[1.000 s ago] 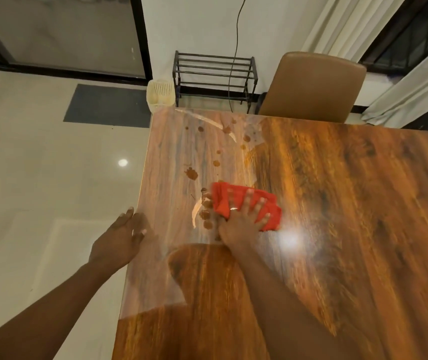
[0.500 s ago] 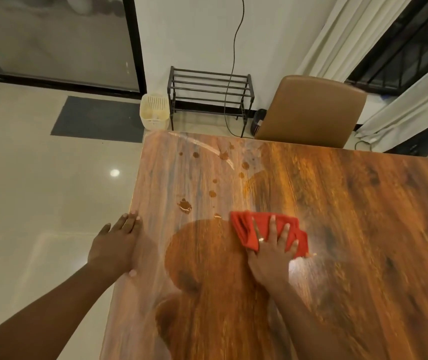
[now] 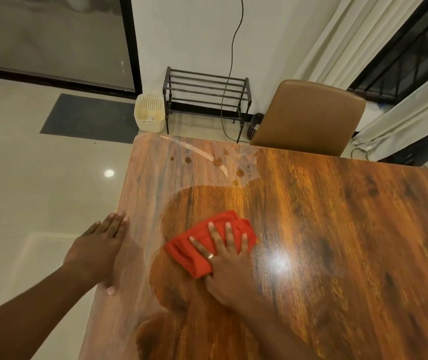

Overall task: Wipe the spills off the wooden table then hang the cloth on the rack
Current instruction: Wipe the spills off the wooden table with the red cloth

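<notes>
Swept back leftward since a sec ago, right hand [image 3: 229, 266] presses crumpled red cloth [image 3: 209, 241] flat-palmed on glossy wooden table [image 3: 337, 229], left hand [image 3: 98, 252] open w/ fingers flat on table edge, brown spills [image 3: 218, 161] remaining at far corner.

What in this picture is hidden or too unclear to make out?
- Head view: the table under the red cloth; any spill there is covered.
- The cloth's middle is hidden by the right hand.
- The table's near and right parts are cut off by the frame edges.
- The chair seat is hidden behind the table.
- The left hand palm faces down, unseen.
</notes>
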